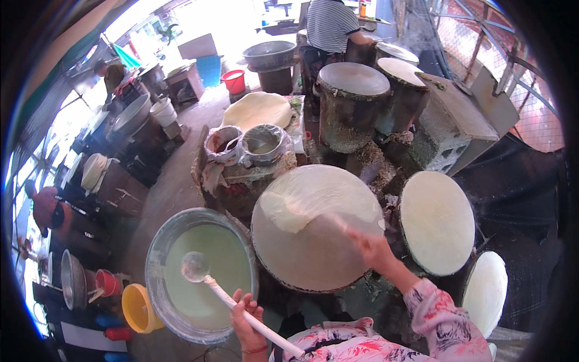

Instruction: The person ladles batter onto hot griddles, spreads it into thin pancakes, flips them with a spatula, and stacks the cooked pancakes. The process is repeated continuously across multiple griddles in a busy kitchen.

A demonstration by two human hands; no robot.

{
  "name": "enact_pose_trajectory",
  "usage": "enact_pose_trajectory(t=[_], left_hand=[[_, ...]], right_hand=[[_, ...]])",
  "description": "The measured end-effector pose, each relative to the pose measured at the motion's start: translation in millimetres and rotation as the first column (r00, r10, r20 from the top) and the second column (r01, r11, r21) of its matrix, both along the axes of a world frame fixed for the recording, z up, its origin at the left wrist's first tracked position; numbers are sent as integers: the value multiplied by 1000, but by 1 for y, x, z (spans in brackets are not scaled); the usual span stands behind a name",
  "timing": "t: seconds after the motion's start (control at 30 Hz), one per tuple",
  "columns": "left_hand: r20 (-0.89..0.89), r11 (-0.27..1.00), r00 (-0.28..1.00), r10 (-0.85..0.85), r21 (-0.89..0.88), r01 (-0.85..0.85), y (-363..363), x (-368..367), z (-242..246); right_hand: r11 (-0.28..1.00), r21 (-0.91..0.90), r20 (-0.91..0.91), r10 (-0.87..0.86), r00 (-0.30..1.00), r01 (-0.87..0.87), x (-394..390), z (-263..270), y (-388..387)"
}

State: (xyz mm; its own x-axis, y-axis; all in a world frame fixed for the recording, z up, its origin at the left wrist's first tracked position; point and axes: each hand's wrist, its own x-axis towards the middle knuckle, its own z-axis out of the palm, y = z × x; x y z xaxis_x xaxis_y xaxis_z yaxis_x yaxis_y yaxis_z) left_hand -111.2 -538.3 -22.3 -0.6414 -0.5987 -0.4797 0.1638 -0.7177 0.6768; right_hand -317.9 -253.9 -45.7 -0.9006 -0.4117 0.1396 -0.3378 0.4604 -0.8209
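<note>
My left hand (248, 319) grips the long white handle of a ladle (194, 267). Its round bowl hangs over a wide metal basin (154, 289) of pale green batter (212, 244). In front of me, my right hand (368, 246) reaches over a large round griddle (303, 267) and holds a light-coloured spreader (334, 221), blurred. A pool of batter (285, 212) lies on the griddle's left side. Beyond the spreader, a thin streaked layer of batter (334, 185) covers the far part; the near part is bare grey.
Right of the griddle, a second round griddle (436, 221) carries a pale sheet, with another pale round (486, 289) nearer me. Beyond stand two lined pots (262, 140) and a stack of flatbreads (258, 108). A yellow bucket (138, 310) is beside the basin. Other people (332, 27) are farther off.
</note>
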Motion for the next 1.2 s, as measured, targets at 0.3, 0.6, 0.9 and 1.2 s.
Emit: enact_pose_trajectory(t=[0.3, 0.6, 0.9, 1.2], left_hand=[[17, 991, 991, 130, -30, -129, 44, 28, 5], [32, 980, 982, 188, -78, -185, 72, 31, 22], [52, 970, 971, 232, -87, -227, 79, 40, 18], [79, 971, 973, 217, -121, -207, 86, 48, 15]], right_hand=[[953, 53, 170, 285, 943, -298, -3, 8, 10], [974, -81, 178, 225, 958, -213, -63, -24, -16], [986, -44, 86, 163, 983, -160, -35, -10, 4], [858, 22, 194, 500, 844, -513, -8, 18, 50]])
